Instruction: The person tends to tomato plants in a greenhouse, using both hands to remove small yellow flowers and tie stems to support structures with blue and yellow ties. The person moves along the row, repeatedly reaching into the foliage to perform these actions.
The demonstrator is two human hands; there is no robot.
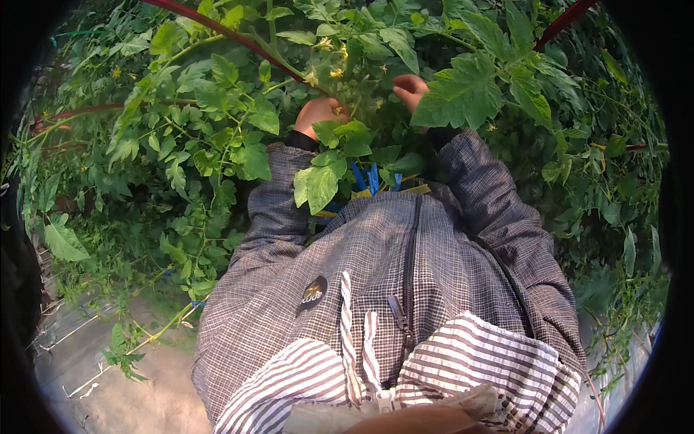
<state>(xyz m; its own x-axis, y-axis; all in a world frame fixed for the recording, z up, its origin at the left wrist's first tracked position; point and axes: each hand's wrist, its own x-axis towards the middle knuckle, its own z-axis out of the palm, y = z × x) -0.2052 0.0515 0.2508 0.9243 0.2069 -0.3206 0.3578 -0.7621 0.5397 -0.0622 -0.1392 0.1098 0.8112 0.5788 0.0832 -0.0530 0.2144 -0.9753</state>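
Observation:
Dense tomato plants with yellow flowers (337,72) fill the view before me. My left hand (319,114) is among the stems just below the flowers, beside the end of a visible stretch of dark red line (255,48); its fingertips are partly hidden, so I cannot tell what it grips. To the right, my right hand (410,91) is raised with curled fingers, partly behind a large tomato leaf (461,95). Nothing is plainly seen in its fingers. Blue strips (373,178) and yellow strips (416,190) show at my waist, under leaves (322,182).
Another red line (566,23) crosses the foliage at upper right, and one more (116,105) runs at left. A thin stem with a blue tie (198,304) leans out at lower left over pale ground sheeting (157,380). Foliage surrounds both sleeves.

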